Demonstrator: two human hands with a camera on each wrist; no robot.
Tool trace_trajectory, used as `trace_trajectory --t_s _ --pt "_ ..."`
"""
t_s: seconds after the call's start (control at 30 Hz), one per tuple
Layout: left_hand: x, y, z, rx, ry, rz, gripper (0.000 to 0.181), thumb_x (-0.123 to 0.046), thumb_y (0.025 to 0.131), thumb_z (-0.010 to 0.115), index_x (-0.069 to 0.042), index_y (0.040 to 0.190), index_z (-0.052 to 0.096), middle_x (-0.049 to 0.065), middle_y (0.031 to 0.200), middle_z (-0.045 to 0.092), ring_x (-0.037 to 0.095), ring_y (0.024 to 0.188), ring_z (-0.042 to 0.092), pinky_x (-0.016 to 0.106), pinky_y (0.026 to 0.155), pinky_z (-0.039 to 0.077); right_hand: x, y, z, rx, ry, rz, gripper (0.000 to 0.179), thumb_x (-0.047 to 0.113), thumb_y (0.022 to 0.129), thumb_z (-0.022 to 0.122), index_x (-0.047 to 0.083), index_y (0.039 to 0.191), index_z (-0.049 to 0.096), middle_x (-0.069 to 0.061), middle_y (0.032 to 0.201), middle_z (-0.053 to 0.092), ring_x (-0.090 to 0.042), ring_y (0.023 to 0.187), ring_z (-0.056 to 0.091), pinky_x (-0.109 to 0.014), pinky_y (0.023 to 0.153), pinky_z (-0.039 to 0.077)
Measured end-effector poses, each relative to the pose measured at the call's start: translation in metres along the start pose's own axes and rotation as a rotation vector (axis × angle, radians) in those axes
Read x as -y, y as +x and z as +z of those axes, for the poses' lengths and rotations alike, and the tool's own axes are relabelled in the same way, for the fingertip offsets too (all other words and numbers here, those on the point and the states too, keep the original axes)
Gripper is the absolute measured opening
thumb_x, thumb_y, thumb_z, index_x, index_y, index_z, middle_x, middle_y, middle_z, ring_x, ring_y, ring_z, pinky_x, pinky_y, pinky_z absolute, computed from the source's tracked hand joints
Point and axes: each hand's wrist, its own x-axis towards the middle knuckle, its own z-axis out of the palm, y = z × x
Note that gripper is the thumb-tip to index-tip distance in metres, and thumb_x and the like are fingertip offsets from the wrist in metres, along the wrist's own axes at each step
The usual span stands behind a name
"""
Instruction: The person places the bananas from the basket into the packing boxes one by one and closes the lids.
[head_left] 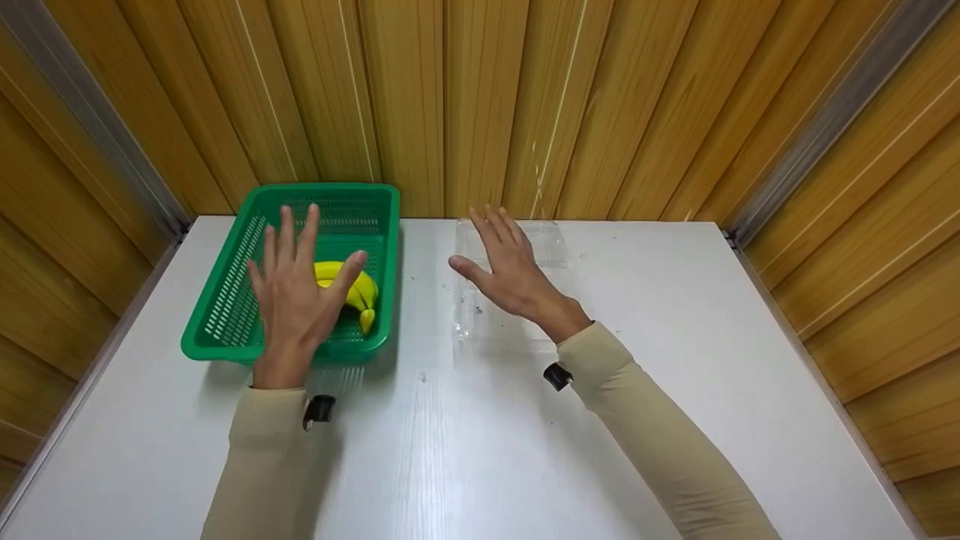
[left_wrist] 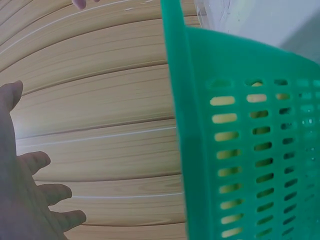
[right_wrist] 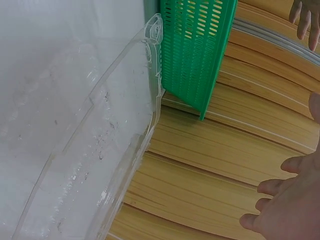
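Observation:
My left hand (head_left: 294, 300) is spread wide above the green basket (head_left: 391, 225), its fingers straight and holding nothing. Under it, partly covered by the hand, yellow bananas (head_left: 364, 289) lie in the basket. My right hand (head_left: 514, 274) hovers over a clear plastic tray (head_left: 551, 244), palm down, fingers extended and thumb apart. In the right wrist view the tray (right_wrist: 110, 125) shows its transparent rim beside the basket (right_wrist: 195, 60). The left wrist view shows the basket's slotted wall (left_wrist: 240, 65), with yellow showing through the slots.
Both basket and tray stand on a white table (head_left: 435, 450) near its back edge. Behind it rises a wood-patterned wall (head_left: 480, 105), with further panels at left and right. A small black device (head_left: 557, 376) sits at the right wrist, another (head_left: 319, 409) at the left.

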Motion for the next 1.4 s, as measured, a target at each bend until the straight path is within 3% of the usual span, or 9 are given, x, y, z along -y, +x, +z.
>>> trace_trajectory --t_s 0.7,1.4 --pt "0.020 -0.014 -0.016 -0.047 -0.104 -0.037 0.089 -0.073 0.100 0.051 -0.023 0.170 0.028 0.011 0.177 0.011 0.038 0.162 0.006 0.073 0.122 -0.001 0.020 0.003 0.020 0.052 0.034 -0.029 0.087 0.060 0.106 0.050 0.012 0.172 0.017 -0.015 0.177 0.012 -0.032 0.163 0.000 -0.059 0.128 0.002" --pt "0.050 -0.024 -0.027 -0.120 -0.149 -0.026 0.085 -0.058 0.100 0.065 -0.020 0.169 0.033 0.011 0.177 0.014 0.038 0.161 0.011 0.073 0.122 0.000 0.027 0.009 0.027 0.108 0.053 -0.042 0.088 0.059 0.106 0.053 0.016 0.172 0.016 -0.008 0.178 0.011 -0.028 0.163 -0.001 -0.057 0.129 0.003"
